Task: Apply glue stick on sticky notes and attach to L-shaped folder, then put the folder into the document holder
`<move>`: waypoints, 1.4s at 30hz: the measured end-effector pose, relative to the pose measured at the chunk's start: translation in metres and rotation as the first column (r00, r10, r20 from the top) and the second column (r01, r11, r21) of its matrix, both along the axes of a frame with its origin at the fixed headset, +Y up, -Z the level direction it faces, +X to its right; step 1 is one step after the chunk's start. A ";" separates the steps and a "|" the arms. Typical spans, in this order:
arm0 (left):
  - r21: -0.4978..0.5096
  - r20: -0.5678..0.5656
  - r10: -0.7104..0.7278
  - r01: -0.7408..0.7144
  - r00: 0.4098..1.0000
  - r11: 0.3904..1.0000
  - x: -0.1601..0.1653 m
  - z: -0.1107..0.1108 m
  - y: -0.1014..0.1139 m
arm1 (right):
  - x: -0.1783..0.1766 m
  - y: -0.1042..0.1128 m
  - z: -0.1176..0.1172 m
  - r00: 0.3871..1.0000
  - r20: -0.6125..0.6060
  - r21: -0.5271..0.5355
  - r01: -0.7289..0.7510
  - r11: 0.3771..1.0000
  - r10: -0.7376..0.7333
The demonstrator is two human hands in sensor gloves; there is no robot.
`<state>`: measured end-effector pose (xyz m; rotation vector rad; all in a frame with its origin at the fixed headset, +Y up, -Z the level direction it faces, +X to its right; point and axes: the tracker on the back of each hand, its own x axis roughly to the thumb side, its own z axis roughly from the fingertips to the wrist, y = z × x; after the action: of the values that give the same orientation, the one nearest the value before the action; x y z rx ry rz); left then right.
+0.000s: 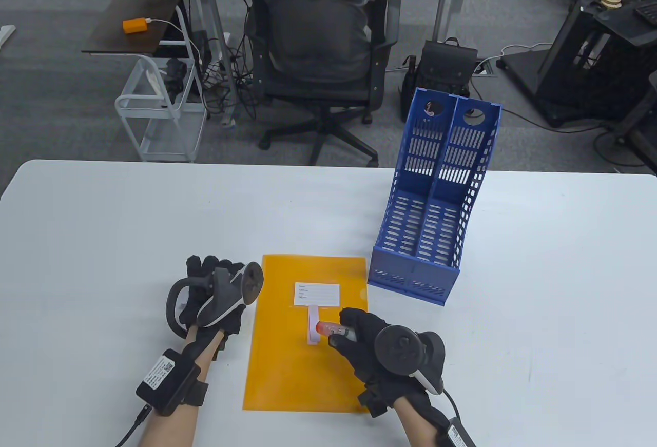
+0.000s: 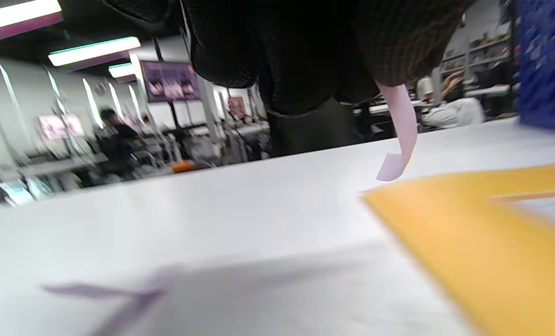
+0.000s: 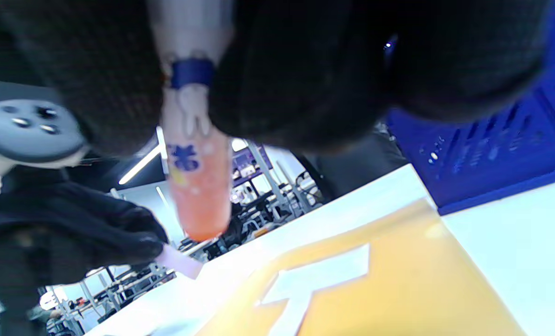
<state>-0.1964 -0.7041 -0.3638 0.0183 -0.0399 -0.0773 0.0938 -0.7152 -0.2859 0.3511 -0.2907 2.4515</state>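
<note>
An orange L-shaped folder (image 1: 308, 365) lies flat near the table's front edge, also seen in the wrist views (image 2: 482, 233) (image 3: 398, 284). On it sit a white label (image 1: 316, 295) and, just below that, a pale sticky note strip (image 1: 311, 326). My right hand (image 1: 343, 333) grips a glue stick (image 1: 331, 329) (image 3: 196, 186), its orange-red end pointing left over the strip. My left hand (image 1: 213, 275) is just off the folder's left edge and pinches a second pale pink sticky note (image 2: 401, 135) (image 3: 180, 264), which hangs curled above the table.
The blue two-slot document holder (image 1: 433, 200) stands upright just behind the folder's right corner. Beyond the table's far edge are a black office chair (image 1: 321, 57) with a person in it and a white cart (image 1: 159, 108). White table surface (image 1: 102, 221) stretches left and right.
</note>
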 end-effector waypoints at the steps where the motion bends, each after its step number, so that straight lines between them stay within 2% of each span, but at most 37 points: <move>1: -0.034 0.045 0.098 -0.097 0.994 0.995 0.004 0.010 0.002 | 0.002 -0.001 -0.002 1.000 0.004 -0.028 0.010 1.000 -0.010; 3: -0.112 0.118 0.243 -0.230 0.963 0.967 0.013 0.024 0.000 | 0.006 -0.003 -0.004 1.000 0.008 -0.064 0.027 0.998 -0.026; 4: -0.203 0.178 0.324 -0.287 0.929 0.936 0.021 0.031 -0.003 | 0.008 -0.004 -0.006 0.999 0.020 -0.077 0.048 0.996 -0.047; 6: -0.358 0.218 0.415 -0.324 0.883 0.876 0.033 0.042 -0.010 | 0.011 -0.006 -0.007 0.998 0.029 -0.097 0.056 0.994 -0.054; 7: -0.395 0.237 0.442 -0.330 0.865 0.857 0.038 0.046 -0.014 | 0.013 -0.006 -0.008 0.998 0.037 -0.097 0.057 0.994 -0.054; 9: -0.534 0.283 0.474 -0.274 0.833 0.800 0.051 0.052 -0.027 | 0.015 -0.008 -0.007 0.998 0.058 -0.086 0.038 0.996 -0.033; 11: -0.579 0.307 0.472 -0.231 0.826 0.782 0.058 0.054 -0.037 | 0.014 -0.008 -0.006 0.996 0.083 -0.060 -0.029 0.998 0.034; 13: -0.599 0.284 0.473 -0.230 0.834 0.767 0.061 0.053 -0.047 | 0.011 -0.007 -0.004 0.991 0.080 -0.017 -0.111 0.994 0.112; 17: -0.594 0.231 0.435 -0.228 0.870 0.771 0.061 0.048 -0.059 | -0.002 -0.007 -0.001 0.986 0.013 0.008 -0.164 0.986 0.164; 21: -0.485 0.212 0.268 -0.137 0.940 0.864 0.063 0.045 -0.065 | -0.023 -0.010 0.006 0.975 -0.083 0.051 -0.203 0.978 0.206; 23: -0.463 0.219 0.207 -0.085 0.954 0.882 0.065 0.045 -0.067 | -0.035 -0.012 0.010 0.964 -0.120 0.058 -0.230 0.971 0.236; 30: -0.433 0.235 0.172 -0.055 0.957 0.900 0.070 0.046 -0.071 | -0.059 -0.015 0.021 0.916 -0.149 0.137 -0.353 0.926 0.371; 35: -0.429 0.230 0.180 -0.066 0.956 0.901 0.070 0.047 -0.070 | -0.066 -0.021 0.021 0.910 -0.175 0.112 -0.360 0.926 0.375; 42: -0.444 0.209 0.230 -0.117 0.951 0.888 0.068 0.046 -0.072 | -0.077 -0.023 0.022 0.881 -0.170 0.114 -0.428 0.896 0.442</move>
<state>-0.1287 -0.7759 -0.3175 -0.4104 -0.3145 0.1177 0.0167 -0.7385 -0.2638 0.7523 -0.2375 2.8231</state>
